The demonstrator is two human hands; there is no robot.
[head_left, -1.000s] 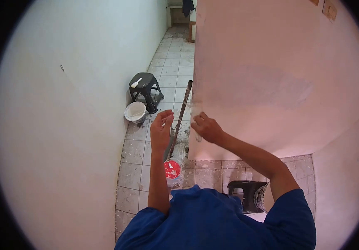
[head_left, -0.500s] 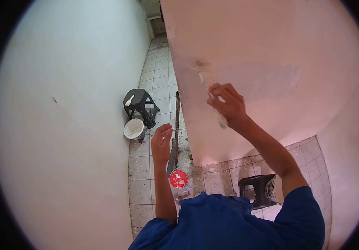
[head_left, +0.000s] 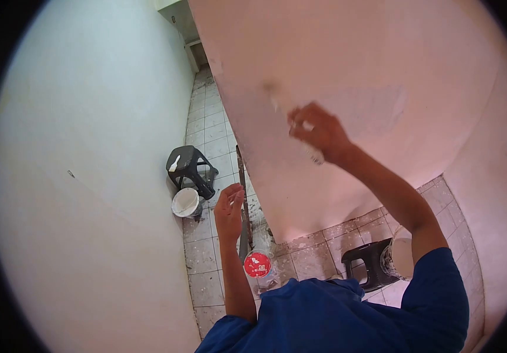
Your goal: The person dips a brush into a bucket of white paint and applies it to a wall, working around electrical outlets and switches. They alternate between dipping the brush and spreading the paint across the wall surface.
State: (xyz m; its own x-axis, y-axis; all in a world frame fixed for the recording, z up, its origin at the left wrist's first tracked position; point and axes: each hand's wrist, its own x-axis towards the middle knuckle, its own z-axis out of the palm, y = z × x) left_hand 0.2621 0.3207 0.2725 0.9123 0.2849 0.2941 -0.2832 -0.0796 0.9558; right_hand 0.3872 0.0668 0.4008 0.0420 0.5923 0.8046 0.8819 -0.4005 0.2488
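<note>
My right hand (head_left: 323, 134) is closed around a paintbrush (head_left: 277, 105), its pale handle end poking out below the palm. The bristles, smeared by motion, are up against the pinkish wall (head_left: 336, 188), at the left side of a greyish patch (head_left: 371, 109). Lower and to the left, my left hand (head_left: 229, 212) is raised in the air with its fingers loosely bent and apart, holding nothing. Beneath it on the floor stands a tub with a paint-marked red lid (head_left: 257, 265).
A black stool (head_left: 190, 162) with a white-handled brush (head_left: 174, 163) on top stands by the left wall, a white bucket (head_left: 186, 202) beside it. At the right, another black stool (head_left: 366, 263) adjoins a second bucket (head_left: 402, 253). Paint spots mark the tiled floor (head_left: 203, 288).
The view has shifted slightly, so the floor things sit lower and the wall edge further left. My right hand has moved the brush a little up and left. My left hand keeps its pose.
</note>
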